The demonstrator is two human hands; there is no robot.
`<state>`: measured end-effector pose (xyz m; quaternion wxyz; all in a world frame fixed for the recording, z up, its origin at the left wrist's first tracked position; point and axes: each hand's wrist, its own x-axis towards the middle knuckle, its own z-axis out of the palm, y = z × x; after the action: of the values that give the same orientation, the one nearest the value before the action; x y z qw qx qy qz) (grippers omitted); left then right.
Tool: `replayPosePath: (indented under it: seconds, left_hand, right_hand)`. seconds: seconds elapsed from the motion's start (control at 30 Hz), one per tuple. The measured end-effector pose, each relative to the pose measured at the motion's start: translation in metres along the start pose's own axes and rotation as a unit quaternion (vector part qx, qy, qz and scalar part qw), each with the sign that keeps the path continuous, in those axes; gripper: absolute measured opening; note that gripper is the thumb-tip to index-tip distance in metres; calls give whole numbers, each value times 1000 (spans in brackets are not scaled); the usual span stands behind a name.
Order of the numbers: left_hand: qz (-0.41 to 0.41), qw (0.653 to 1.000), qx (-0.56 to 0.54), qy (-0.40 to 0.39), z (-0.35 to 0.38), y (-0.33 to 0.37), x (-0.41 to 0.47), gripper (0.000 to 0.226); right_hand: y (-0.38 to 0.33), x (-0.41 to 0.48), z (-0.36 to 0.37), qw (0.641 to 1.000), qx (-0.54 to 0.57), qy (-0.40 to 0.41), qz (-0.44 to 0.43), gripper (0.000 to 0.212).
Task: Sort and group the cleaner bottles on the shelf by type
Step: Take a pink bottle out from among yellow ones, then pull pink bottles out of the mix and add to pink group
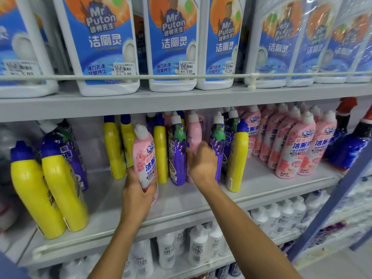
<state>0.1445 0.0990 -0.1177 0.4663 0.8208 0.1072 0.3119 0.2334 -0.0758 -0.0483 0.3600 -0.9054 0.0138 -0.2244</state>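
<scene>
My left hand [136, 196] grips the base of a pink cleaner bottle [144, 156] with a white cap, held upright just in front of the middle shelf [181, 200]. My right hand [202, 162] wraps around another pink bottle [194, 131] standing between two purple grape bottles [177, 150] [218, 141]. Yellow bottles with blue caps stand mixed among them [161, 150] [237, 156], and two more yellow ones [50, 192] stand at the left front. A group of pink bottles [298, 143] fills the right of the shelf.
Large white and blue toilet cleaner bottles [102, 43] line the top shelf behind a rail [181, 76]. White bottles [199, 246] fill the shelf below. Dark blue spray bottles [350, 143] stand at the far right, beside a blue upright post [330, 206].
</scene>
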Motion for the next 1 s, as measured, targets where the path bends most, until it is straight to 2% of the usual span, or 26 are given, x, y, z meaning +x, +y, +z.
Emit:
replayPosePath:
  seconds: [0.1, 0.17, 0.27, 0.4, 0.6, 0.73, 0.83, 1.0]
  left_hand:
    - [-10, 1000, -2, 0, 0, 1, 0, 56]
    - [-20, 1000, -7, 3, 0, 3, -1, 57]
    - [-56, 998, -37, 6, 2, 11, -2, 52]
    - [-86, 994, -70, -8, 3, 24, -4, 43]
    - [-97, 990, -103, -28, -2, 34, -9, 51]
    - [-77, 989, -119, -41, -5, 40, -16, 38]
    - [-61, 986, -148, -50, 0, 54, -22, 37]
    - [-32, 976, -192, -96, 27, 95, -45, 43]
  right_hand:
    - [19, -19, -1, 997, 70, 35, -29, 37]
    - [26, -23, 2, 993, 116, 22, -26, 50]
    - [20, -31, 5, 970, 244, -21, 15, 60]
    - [16, -34, 14, 944, 323, -2, 74, 54]
    - [25, -34, 8, 939, 337, 5, 67, 40]
    - [35, -36, -7, 935, 353, 4, 41, 52]
    - [41, -38, -32, 926, 376, 1, 25, 54]
    - [62, -51, -94, 907, 419, -24, -43, 41]
